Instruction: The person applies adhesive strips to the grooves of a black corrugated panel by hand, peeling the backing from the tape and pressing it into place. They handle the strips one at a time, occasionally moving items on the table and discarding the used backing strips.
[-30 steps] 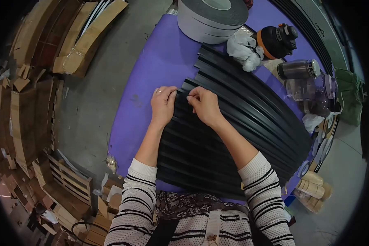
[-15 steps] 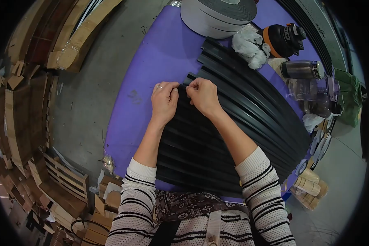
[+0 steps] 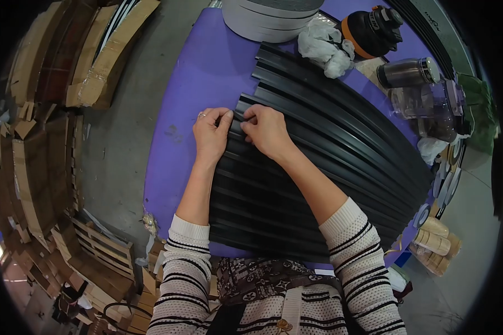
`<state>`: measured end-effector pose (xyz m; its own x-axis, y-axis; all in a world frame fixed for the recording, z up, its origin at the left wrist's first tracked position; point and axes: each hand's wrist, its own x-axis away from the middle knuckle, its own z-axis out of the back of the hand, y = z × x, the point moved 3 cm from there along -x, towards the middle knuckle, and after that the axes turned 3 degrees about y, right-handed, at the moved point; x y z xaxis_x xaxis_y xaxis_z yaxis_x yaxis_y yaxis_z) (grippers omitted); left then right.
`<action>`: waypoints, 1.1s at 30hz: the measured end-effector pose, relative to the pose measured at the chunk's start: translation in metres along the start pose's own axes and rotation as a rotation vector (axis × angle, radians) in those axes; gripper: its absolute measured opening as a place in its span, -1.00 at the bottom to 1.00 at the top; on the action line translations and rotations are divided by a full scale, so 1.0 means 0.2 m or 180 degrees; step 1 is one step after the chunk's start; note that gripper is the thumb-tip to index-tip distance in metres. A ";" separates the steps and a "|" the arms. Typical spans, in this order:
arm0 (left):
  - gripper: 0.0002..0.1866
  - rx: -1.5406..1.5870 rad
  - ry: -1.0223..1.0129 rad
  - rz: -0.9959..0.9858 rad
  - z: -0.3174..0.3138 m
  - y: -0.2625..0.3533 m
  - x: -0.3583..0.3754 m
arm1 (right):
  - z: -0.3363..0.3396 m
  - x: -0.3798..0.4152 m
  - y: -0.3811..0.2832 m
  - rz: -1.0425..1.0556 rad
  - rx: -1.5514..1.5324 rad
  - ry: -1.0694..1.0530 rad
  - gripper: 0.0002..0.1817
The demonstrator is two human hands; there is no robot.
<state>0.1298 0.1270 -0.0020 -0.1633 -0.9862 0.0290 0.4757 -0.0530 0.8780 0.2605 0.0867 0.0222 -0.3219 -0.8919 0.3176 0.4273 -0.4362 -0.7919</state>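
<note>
Your left hand (image 3: pixel 211 135) has its fingertips pinched together, with open purple table (image 3: pixel 187 84) to its left, at the black strips' (image 3: pixel 330 151) uneven left edge; your right hand (image 3: pixel 267 132) curls just beside, its grip unclear.

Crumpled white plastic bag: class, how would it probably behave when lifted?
The crumpled white plastic bag would probably feel light for its size, as its film looks thin. It would likely sag or shift shape, given its loose folds. Rolling seems unlikely, since its outline is uneven.
</note>
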 end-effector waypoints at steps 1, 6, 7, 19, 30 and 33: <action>-0.89 -0.0025 -0.0015 -0.0017 0.00 0.00 0.00 | 0.05 0.05 -0.01 0.0063 0.0097 -0.0080 -0.84; -0.88 0.0069 -0.0113 0.0194 0.00 0.00 -0.01 | 0.37 0.40 0.21 0.0678 0.1079 -0.0047 -0.80; -0.88 0.0048 -0.0122 0.0200 0.00 -0.02 -0.01 | 0.46 0.46 0.26 0.0688 0.1240 -0.0009 -0.79; -0.87 0.0424 -0.0438 0.0516 0.02 -0.02 -0.03 | 1.24 0.96 0.76 0.0080 0.1059 0.0844 -0.79; -0.86 0.0533 -0.0673 0.0581 0.06 -0.16 -0.08 | 1.27 0.99 1.07 -0.1215 -0.0325 0.1245 -0.85; -0.87 0.0561 -0.0652 0.0660 0.08 -0.17 -0.08 | 1.26 0.97 1.11 -0.1115 -0.0252 0.1375 -0.86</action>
<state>0.1029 0.1471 -0.0248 -0.2576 -0.9200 0.2954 0.3632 0.1911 0.9119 0.5071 -0.2128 0.0390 -0.7571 -0.5582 0.3394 0.1732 -0.6725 -0.7196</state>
